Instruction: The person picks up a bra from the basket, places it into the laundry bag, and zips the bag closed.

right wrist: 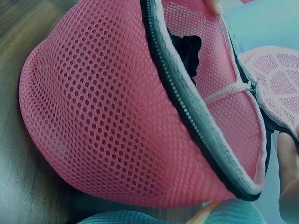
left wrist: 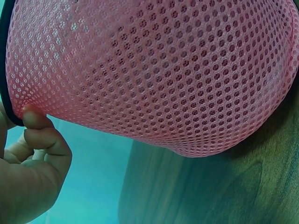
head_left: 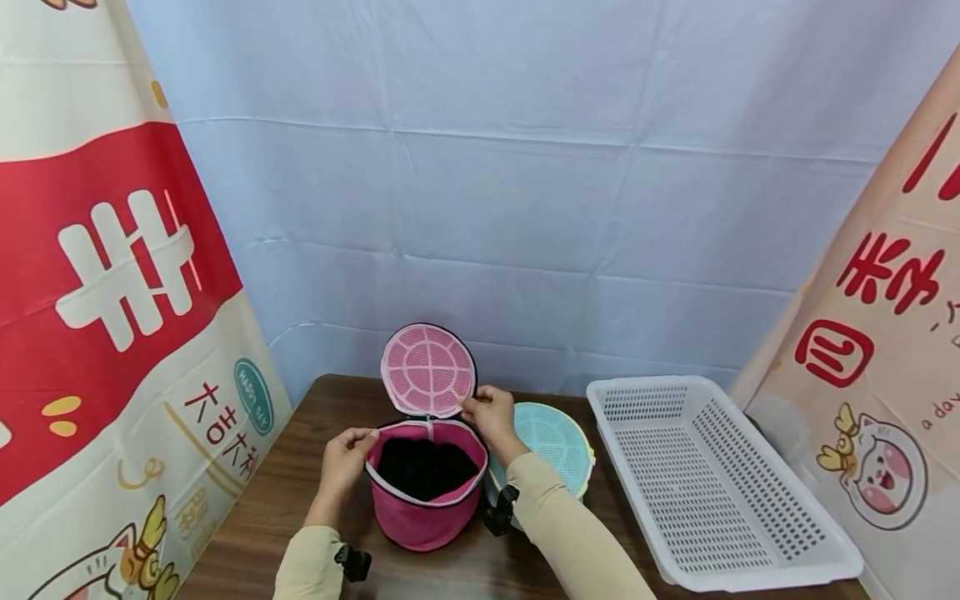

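Observation:
A pink mesh laundry bag (head_left: 426,523) stands upright on the table with its round lid (head_left: 427,367) raised at the back. Dark black fabric (head_left: 423,468) fills the inside; its kind cannot be made out. My left hand (head_left: 343,467) pinches the bag's rim on the left between thumb and fingers, and the left wrist view shows this hand (left wrist: 35,172) at the black-edged rim. With my right hand (head_left: 495,417) I hold the lid's lower right edge. In the right wrist view, the open zipper (right wrist: 180,100) runs along the mouth.
A light-blue mesh bag (head_left: 553,446) with a yellow-green rim stands right of the pink one, partly behind my right forearm. Farther right lies a white plastic basket (head_left: 675,575). The brown wooden table (head_left: 258,533) ends at a pale blue curtain (head_left: 480,208).

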`<control>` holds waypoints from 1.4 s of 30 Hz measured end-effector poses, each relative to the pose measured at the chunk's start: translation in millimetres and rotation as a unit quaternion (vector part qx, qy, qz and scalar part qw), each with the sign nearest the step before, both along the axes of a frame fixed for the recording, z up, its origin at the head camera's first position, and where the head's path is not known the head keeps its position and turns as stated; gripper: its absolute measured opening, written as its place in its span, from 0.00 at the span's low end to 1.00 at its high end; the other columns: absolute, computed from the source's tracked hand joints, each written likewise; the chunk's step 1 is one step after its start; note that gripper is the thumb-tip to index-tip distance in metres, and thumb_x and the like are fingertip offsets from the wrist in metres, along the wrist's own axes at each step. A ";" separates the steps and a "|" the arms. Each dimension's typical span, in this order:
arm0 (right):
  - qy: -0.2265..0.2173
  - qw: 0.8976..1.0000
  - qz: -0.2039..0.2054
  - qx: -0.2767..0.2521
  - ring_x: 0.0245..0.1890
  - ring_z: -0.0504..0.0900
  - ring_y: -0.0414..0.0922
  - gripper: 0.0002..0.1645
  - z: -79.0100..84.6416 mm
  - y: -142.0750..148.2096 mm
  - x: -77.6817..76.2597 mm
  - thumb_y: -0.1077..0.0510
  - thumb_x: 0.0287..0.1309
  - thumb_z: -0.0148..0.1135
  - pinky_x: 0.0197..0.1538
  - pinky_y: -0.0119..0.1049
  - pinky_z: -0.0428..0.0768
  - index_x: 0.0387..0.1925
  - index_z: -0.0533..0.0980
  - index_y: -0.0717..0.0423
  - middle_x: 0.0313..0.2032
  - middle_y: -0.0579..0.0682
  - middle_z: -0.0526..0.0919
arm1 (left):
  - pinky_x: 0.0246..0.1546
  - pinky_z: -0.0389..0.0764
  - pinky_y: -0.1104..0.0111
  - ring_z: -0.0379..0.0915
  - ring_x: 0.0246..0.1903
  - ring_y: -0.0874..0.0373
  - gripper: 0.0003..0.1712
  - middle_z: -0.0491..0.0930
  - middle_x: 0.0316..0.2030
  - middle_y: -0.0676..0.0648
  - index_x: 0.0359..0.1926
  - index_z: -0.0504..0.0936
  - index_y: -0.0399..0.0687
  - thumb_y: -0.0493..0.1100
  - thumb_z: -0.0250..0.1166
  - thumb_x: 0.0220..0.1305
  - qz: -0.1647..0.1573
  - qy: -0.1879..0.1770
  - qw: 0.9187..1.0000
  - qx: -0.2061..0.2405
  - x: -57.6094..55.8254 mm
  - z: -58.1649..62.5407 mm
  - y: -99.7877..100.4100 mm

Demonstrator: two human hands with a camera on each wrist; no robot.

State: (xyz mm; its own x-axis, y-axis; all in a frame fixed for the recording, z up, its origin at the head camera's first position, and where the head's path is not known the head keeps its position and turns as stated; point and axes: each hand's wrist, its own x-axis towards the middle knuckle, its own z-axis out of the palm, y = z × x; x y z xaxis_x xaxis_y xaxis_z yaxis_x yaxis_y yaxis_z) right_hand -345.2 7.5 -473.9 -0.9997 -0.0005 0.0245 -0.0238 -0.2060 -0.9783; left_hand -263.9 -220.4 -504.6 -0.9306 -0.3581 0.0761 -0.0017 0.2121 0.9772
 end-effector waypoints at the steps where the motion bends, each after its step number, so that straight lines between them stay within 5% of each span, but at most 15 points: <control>1: 0.002 1.000 0.000 0.006 0.21 0.80 0.44 0.08 0.2 0.5 0.0 0.73 0.49 0.63 0.30 0.35 0.80 0.32 0.74 0.74 0.22 0.52 0.77 | 0.24 0.70 0.72 0.68 0.25 0.60 0.16 0.76 0.25 0.45 0.40 0.80 0.29 0.41 0.64 0.60 -0.003 -0.001 1.000 0.007 0.4 1.6 0.1; 9: 0.024 0.999 0.007 0.030 0.26 0.81 0.56 0.05 8.6 3.9 6.9 0.72 0.51 0.62 0.34 0.44 0.80 0.31 0.74 0.73 0.23 0.57 0.78 | 0.22 0.69 0.73 0.69 0.26 0.55 0.13 0.75 0.27 0.37 0.39 0.77 0.23 0.34 0.61 0.61 -0.017 -0.004 0.999 0.027 14.8 29.1 8.8; 16: 0.047 0.998 0.024 0.019 0.25 0.82 0.52 0.09 0.2 5.9 2.0 0.70 0.49 0.66 0.31 0.38 0.81 0.32 0.77 0.74 0.22 0.54 0.79 | 0.23 0.72 0.71 0.69 0.25 0.61 0.15 0.75 0.26 0.46 0.40 0.80 0.30 0.41 0.63 0.61 -0.005 -0.005 1.000 0.019 -4.4 -3.6 -4.5; 24: 0.067 0.996 0.059 0.015 0.24 0.81 0.44 0.07 -3.2 13.1 2.0 0.70 0.51 0.64 0.32 0.36 0.80 0.32 0.78 0.74 0.22 0.52 0.79 | 0.26 0.71 0.71 0.69 0.28 0.59 0.15 0.76 0.28 0.46 0.40 0.80 0.31 0.42 0.62 0.62 -0.006 -0.006 1.000 0.004 -4.2 -5.6 -5.7; 32: 0.086 0.992 0.071 0.053 0.26 0.83 0.51 0.05 -3.2 15.3 5.4 0.69 0.50 0.65 0.31 0.40 0.81 0.30 0.80 0.71 0.24 0.59 0.80 | 0.28 0.72 0.71 0.69 0.30 0.60 0.18 0.78 0.32 0.44 0.43 0.79 0.30 0.44 0.62 0.63 -0.017 -0.019 1.000 0.016 -2.5 -4.1 -6.6; 38: 0.176 0.977 0.089 0.076 0.26 0.83 0.49 0.02 -6.1 17.4 8.3 0.71 0.49 0.65 0.31 0.38 0.81 0.27 0.81 0.69 0.24 0.58 0.81 | 0.24 0.74 0.70 0.71 0.25 0.61 0.18 0.79 0.31 0.45 0.44 0.79 0.31 0.43 0.61 0.63 -0.016 -0.026 0.998 0.062 -1.5 -5.4 -9.0; 42: 0.186 0.973 0.089 0.101 0.25 0.82 0.46 0.02 -4.5 17.9 8.7 0.71 0.48 0.65 0.31 0.37 0.80 0.27 0.81 0.68 0.25 0.57 0.82 | 0.21 0.74 0.71 0.71 0.23 0.62 0.17 0.79 0.30 0.48 0.44 0.79 0.29 0.41 0.60 0.63 -0.019 -0.019 0.996 0.081 -2.0 -4.7 -10.0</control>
State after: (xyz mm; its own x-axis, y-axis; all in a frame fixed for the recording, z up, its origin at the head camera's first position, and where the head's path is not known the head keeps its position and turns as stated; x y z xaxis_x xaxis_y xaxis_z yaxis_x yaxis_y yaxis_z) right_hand -336.5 25.4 -478.4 -0.9051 -0.2157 0.3664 -0.3657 -0.0443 -0.9297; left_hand -265.9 -230.4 -509.4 -0.9447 -0.3275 -0.0156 -0.0348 0.0530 0.9980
